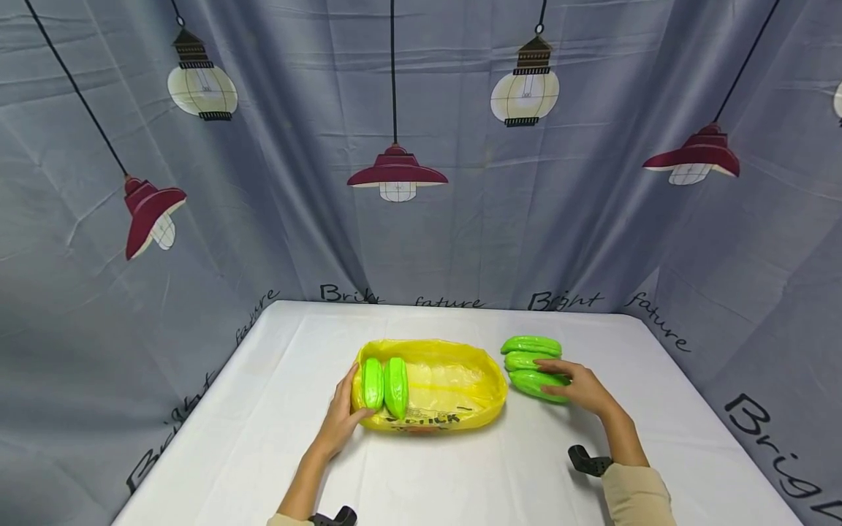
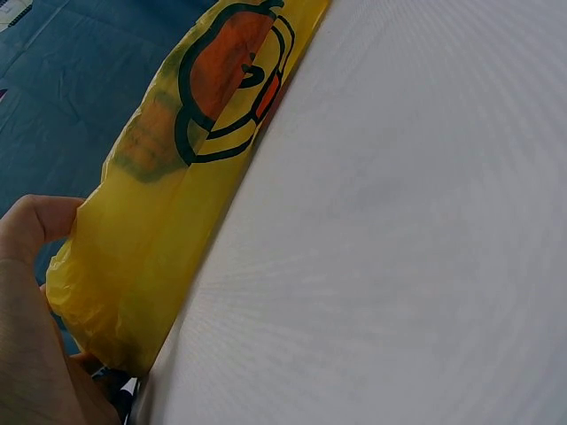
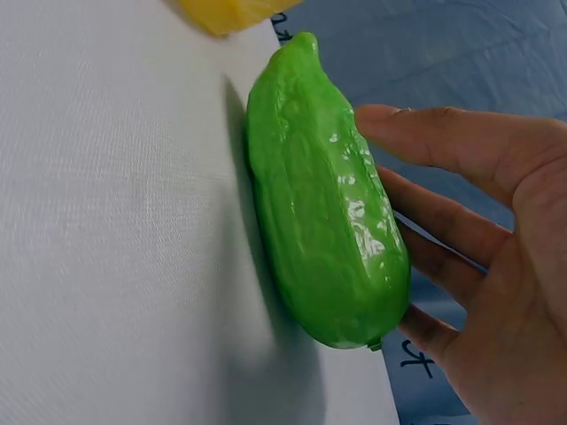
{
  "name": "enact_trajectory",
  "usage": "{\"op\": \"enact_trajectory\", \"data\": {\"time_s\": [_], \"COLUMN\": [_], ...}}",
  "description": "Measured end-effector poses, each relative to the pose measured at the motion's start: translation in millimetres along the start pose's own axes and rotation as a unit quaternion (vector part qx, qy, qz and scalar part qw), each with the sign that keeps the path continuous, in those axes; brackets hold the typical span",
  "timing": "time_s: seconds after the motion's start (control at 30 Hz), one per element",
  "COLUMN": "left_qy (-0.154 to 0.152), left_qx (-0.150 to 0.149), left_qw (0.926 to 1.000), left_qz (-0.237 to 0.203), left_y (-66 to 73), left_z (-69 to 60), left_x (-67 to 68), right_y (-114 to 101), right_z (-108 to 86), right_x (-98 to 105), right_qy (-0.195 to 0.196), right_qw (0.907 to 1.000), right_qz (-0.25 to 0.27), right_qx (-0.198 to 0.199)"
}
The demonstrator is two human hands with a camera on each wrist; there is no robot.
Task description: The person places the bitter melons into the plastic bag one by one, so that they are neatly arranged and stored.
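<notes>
A yellow plastic bag, its mouth spread into a wide oval, lies on the table. Inside its left end are two green bitter melons, a left one and a right one, side by side. My left hand grips the bag's left end, thumb in front. Right of the bag lie three more: a far melon, a middle melon and a near melon. Over the middle and near ones reaches my right hand, fingers spread. In the right wrist view, its thumb is against the near melon; other fingertips are hidden behind.
A white-covered table carries everything. Behind it and at both sides hangs a grey-blue curtain printed with lamps and lettering. Dark devices, a left one and a right one, sit at my wrists.
</notes>
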State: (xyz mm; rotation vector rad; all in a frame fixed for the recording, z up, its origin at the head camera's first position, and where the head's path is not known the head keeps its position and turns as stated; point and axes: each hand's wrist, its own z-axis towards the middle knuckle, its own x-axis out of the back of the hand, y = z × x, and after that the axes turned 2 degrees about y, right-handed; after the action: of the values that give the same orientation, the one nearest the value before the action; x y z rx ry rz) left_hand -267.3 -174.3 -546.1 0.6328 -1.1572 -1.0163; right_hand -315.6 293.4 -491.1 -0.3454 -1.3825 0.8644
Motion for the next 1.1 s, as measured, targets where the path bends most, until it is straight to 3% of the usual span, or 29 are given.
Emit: {"op": "enact_trajectory", "data": {"time_s": [0.43,0.9,1.1], "left_qy": [-0.005,-0.002,-0.003], "left_qx": [0.001,-0.001,-0.001], "left_qw": [1.0000,1.0000,1.0000], "left_qz": [0.002,0.004,0.006], "left_y": [-1.3,-0.4,-0.6], "left_z": [2.7,0.4,0.7], "left_x": [0.0,0.3,0.3], "right_y": [4,3,5], "right_z": [-6.8,-11.1,-13.4], "right_x": [2,0,-1], "right_qy": [-0.033,-0.055,-0.068], "right_qw": [0.9994,0.9980,0.9961], "right_qz": [-0.006,0.030,0.039], "right_qx": [0.012,-0.013,-0.042]}}
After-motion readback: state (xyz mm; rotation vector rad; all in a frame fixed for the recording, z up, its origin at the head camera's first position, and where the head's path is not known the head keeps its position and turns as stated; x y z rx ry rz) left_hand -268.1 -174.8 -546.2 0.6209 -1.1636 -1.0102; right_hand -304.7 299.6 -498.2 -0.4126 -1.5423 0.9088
